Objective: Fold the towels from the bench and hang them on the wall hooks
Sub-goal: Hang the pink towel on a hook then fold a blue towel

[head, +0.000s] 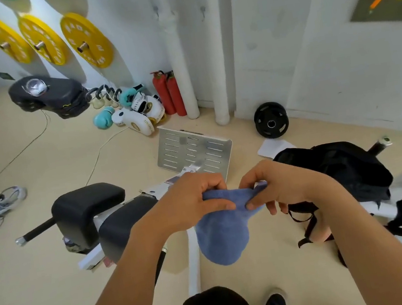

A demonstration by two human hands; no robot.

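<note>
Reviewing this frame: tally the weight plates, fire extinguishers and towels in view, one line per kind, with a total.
Round yellow weight plates on wall pegs: 3
Round black weight plate leaning against the wall: 1
Red cylindrical fire extinguishers: 2
Blue terry towel, pinched by left hand and right hand: 1
Total: 7

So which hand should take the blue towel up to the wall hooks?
Probably right. Both the left hand and right hand pinch the blue towel, but the wall hooks sit slightly right of it, a shorter reach.
</note>
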